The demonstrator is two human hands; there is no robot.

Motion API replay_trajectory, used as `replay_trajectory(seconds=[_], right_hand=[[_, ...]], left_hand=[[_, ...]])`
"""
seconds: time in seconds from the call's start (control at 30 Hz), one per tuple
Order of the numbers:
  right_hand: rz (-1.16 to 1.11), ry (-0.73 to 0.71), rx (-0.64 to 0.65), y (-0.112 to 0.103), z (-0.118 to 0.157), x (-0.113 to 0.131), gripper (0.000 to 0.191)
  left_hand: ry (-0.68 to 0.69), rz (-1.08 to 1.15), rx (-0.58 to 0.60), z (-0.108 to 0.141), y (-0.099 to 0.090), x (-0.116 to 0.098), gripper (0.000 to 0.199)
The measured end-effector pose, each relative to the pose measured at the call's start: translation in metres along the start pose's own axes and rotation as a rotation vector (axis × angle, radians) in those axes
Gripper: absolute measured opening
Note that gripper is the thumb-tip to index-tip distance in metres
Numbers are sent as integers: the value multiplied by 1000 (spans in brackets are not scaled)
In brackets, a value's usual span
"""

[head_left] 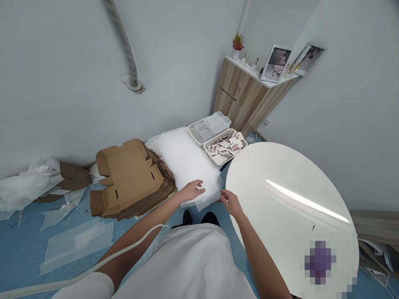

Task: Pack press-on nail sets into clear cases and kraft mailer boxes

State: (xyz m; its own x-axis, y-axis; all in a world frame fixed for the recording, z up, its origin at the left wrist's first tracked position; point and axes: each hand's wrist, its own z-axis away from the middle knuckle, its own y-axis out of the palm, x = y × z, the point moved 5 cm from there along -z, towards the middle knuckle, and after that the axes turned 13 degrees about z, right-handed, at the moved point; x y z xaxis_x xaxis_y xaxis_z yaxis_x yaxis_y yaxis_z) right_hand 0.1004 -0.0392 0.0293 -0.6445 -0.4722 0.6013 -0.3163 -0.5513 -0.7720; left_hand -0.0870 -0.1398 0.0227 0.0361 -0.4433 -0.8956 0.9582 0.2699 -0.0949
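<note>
My left hand [190, 191] is over the near end of a stack of thin white sheets [183, 155], fingers loosely spread and holding nothing visible. I cannot tell whether it touches the top sheet. Across a small gap, my right hand [231, 202] hangs beside the rim of a round white table [280, 174]. Its fingers are slightly bent and apart, with nothing seen between them. Several sheets at the stack's near right corner are fanned out and overlap unevenly.
Flat brown cardboard boxes [131, 170] are piled left of the sheets. Behind stand a basket of clear plastic cases [212, 125] and a basket of printed cards [226, 146]. A wooden cabinet [243, 89] fills the corner. Scraps [28, 187] lie on the left; a blurred purple patch [320, 261] covers part of the table.
</note>
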Motion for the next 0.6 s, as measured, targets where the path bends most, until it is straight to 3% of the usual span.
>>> replay_trajectory(seconds=[0.17, 0.33, 0.6], right_hand=[[-28, 30, 10, -3, -19, 14, 34], [-99, 115, -13, -14, -48, 9, 33], [-307, 230, -73, -23, -125, -4, 33]], left_hand=[[29, 27, -1, -14, -16, -12, 58], [63, 43, 25, -38, -26, -25, 55], [44, 27, -48, -98, -38, -58, 49]])
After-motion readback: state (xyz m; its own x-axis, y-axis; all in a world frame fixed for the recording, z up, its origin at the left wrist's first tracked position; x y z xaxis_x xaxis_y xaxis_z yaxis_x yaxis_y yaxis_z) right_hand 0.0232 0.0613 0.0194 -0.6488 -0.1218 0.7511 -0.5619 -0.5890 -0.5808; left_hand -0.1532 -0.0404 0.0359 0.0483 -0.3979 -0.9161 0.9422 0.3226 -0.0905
